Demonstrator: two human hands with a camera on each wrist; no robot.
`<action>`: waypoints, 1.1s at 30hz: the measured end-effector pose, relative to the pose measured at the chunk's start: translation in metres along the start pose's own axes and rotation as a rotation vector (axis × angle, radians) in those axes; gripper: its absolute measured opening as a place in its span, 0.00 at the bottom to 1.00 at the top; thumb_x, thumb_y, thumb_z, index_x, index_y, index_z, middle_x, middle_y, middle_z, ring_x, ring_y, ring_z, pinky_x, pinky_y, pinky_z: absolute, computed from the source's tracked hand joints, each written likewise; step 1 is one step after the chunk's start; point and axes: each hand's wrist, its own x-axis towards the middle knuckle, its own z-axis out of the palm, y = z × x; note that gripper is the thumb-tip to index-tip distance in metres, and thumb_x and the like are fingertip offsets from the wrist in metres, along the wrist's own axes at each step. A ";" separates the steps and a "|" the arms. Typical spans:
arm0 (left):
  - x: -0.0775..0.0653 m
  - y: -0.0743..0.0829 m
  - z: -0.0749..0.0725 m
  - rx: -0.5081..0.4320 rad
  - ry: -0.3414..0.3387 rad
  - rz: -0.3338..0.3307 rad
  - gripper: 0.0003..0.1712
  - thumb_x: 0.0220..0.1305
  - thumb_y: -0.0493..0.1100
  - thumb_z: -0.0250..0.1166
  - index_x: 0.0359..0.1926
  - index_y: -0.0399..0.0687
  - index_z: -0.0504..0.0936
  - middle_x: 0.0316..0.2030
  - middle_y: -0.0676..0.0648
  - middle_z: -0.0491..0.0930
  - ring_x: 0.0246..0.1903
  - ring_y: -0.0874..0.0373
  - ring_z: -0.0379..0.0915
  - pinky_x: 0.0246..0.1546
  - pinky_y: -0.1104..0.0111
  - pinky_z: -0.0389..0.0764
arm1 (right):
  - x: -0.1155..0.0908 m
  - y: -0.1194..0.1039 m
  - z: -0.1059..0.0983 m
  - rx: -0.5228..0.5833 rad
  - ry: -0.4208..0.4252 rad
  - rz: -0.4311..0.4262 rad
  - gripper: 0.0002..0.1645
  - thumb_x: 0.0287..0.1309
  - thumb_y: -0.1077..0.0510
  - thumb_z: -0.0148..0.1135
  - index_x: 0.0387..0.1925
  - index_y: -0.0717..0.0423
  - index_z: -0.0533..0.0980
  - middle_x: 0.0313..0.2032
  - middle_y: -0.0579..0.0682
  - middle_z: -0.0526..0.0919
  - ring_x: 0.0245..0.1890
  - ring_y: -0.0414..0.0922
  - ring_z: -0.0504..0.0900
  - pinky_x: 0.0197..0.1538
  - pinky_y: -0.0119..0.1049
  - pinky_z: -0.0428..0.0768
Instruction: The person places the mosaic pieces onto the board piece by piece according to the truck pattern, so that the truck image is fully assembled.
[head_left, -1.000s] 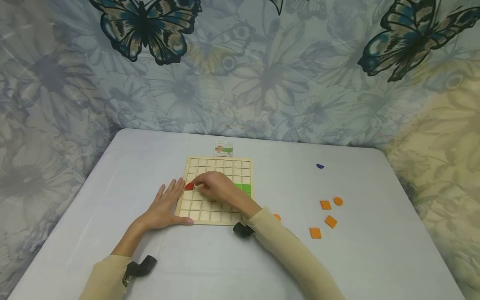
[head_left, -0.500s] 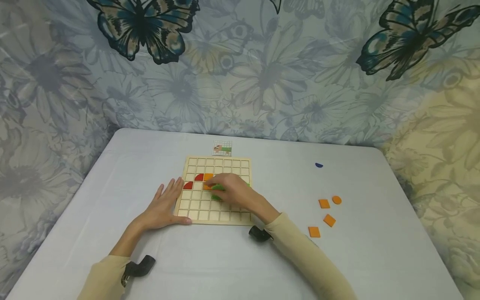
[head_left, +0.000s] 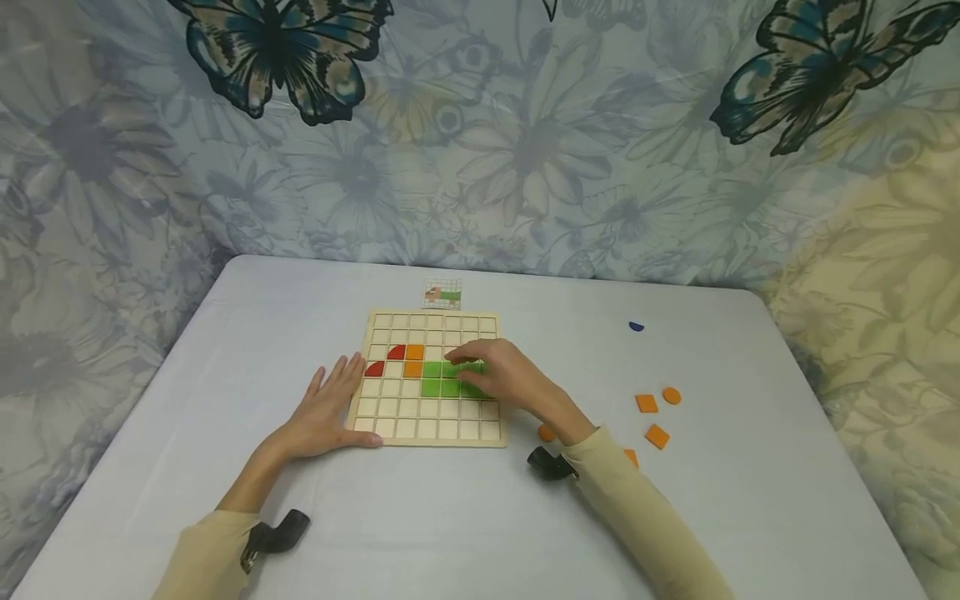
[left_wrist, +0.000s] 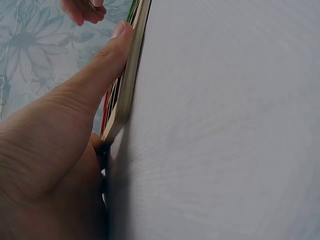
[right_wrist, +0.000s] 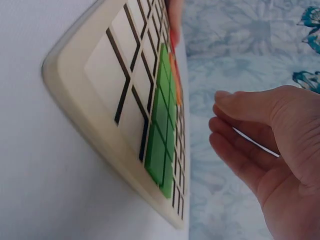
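- nearest, 2 tan sleeves (head_left: 213,550) above a white table (head_left: 420,533)
- left hand (head_left: 322,421) with spread fingers against the left edge of the wooden grid board (head_left: 427,443), thumb at its near left corner, grasping nothing
- off to the right, 3 loose orange squares (head_left: 657,437) and 2 orange discs (head_left: 546,433)
- right hand (head_left: 504,375) over the green squares (head_left: 431,388), fingers bent, thumb apart, nothing held
- left of the green, in the grid, 2 set-in orange squares (head_left: 412,369), then 2 red curved pieces (head_left: 397,352)
- farther right, 1 blue piece (head_left: 636,327)
- just beyond the board, 1 picture card (head_left: 442,293)
- behind, butterfly-patterned backdrop (head_left: 525,167)
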 end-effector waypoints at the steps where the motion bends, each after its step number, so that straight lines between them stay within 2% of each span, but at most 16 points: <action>1: 0.000 0.000 0.000 -0.001 0.000 0.000 0.75 0.43 0.72 0.73 0.77 0.38 0.41 0.77 0.39 0.37 0.76 0.42 0.26 0.71 0.48 0.25 | -0.002 0.001 -0.002 -0.003 0.001 0.008 0.18 0.59 0.63 0.67 0.52 0.60 0.81 0.48 0.49 0.86 0.50 0.44 0.83 0.55 0.36 0.79; 6: -0.001 0.003 0.000 -0.003 -0.002 -0.008 0.75 0.42 0.71 0.73 0.77 0.37 0.42 0.77 0.38 0.38 0.76 0.41 0.27 0.71 0.47 0.26 | -0.016 0.009 -0.012 -0.002 0.008 0.040 0.18 0.60 0.64 0.66 0.52 0.61 0.81 0.49 0.50 0.85 0.50 0.45 0.83 0.56 0.38 0.79; 13: -0.002 0.007 -0.002 -0.004 0.000 -0.003 0.74 0.43 0.70 0.74 0.76 0.36 0.42 0.77 0.37 0.38 0.75 0.40 0.27 0.71 0.46 0.26 | -0.035 0.024 -0.025 -0.024 0.064 0.051 0.19 0.57 0.67 0.67 0.52 0.61 0.81 0.47 0.51 0.86 0.48 0.47 0.83 0.53 0.43 0.80; 26: -0.002 0.007 -0.002 0.003 0.004 -0.008 0.74 0.43 0.69 0.74 0.76 0.35 0.43 0.77 0.37 0.39 0.75 0.40 0.28 0.71 0.46 0.27 | -0.067 0.038 -0.043 0.002 0.129 0.083 0.19 0.55 0.67 0.69 0.51 0.61 0.81 0.45 0.52 0.87 0.46 0.49 0.84 0.51 0.47 0.81; 33: -0.003 0.006 -0.002 -0.006 0.011 -0.001 0.74 0.43 0.69 0.74 0.76 0.35 0.43 0.77 0.37 0.39 0.75 0.40 0.28 0.71 0.46 0.26 | -0.087 0.055 -0.054 -0.016 0.188 0.101 0.19 0.54 0.68 0.70 0.50 0.62 0.82 0.43 0.52 0.87 0.45 0.50 0.85 0.50 0.50 0.82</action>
